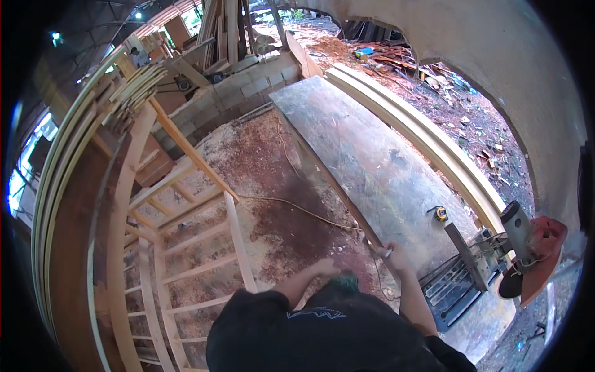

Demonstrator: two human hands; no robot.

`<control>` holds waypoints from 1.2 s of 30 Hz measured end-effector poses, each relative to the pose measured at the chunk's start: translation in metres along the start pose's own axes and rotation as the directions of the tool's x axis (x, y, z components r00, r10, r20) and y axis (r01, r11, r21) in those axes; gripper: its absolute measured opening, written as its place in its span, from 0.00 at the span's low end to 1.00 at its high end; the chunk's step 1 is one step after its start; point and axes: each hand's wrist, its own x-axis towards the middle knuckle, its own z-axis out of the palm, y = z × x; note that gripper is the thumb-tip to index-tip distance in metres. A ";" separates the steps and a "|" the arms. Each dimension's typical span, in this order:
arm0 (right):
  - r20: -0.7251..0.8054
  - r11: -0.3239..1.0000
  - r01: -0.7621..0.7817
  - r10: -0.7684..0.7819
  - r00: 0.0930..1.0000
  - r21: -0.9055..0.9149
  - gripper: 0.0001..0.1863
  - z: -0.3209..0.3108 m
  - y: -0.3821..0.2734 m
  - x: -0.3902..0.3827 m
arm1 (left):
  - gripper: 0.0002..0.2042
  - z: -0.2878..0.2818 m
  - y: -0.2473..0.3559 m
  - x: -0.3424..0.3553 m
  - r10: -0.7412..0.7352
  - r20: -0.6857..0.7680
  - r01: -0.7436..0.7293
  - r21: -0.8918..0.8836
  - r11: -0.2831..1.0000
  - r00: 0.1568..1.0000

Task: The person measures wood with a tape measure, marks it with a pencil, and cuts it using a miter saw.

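My right hand [398, 256] is closed at the near edge of the long grey workbench [365, 149], its fingers around a small whitish thing [388, 253] too small to name. In front of my body, my left hand [325, 267] is held low, away from the bench. Its fingers are blurred, and whether they hold anything does not show. Close beside it is a patch of green [347, 282] at my dark shirt. A yellow and black tape measure [440, 214] lies on the bench, beyond my right hand.
A chop saw with a red guard [545, 248] stands at the bench's right end. Long beams [421, 130] run along its far side. Slatted wooden frames [198, 266] and stacked boards [74, 186] fill the left. A cord [291, 203] crosses the sawdust-covered floor.
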 end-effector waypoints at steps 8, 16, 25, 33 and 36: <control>-0.346 0.751 -0.090 0.404 0.847 0.654 0.12 -0.027 -0.023 0.046 | 0.25 -0.010 0.009 0.087 -0.007 -0.271 -0.118 -0.439 0.891 0.963; -0.953 0.943 -0.277 -0.104 0.286 -0.186 0.18 -0.058 0.065 0.157 | 0.21 -0.137 0.012 0.128 0.175 0.140 -0.115 -0.356 0.927 0.975; -0.914 0.762 -0.581 -0.034 0.405 -0.286 0.18 -0.036 0.099 0.162 | 0.16 -0.332 0.115 0.243 0.237 -0.239 -0.297 -0.260 0.919 0.942; -0.937 0.767 -0.630 0.118 0.329 -0.125 0.19 -0.041 0.075 0.165 | 0.16 -0.337 0.329 0.441 0.777 -0.244 -0.726 0.278 0.629 0.580; -0.925 0.766 -0.632 0.147 0.351 -0.118 0.18 -0.047 0.071 0.167 | 0.18 -0.328 0.400 0.505 0.870 -0.202 -0.686 0.545 0.481 0.449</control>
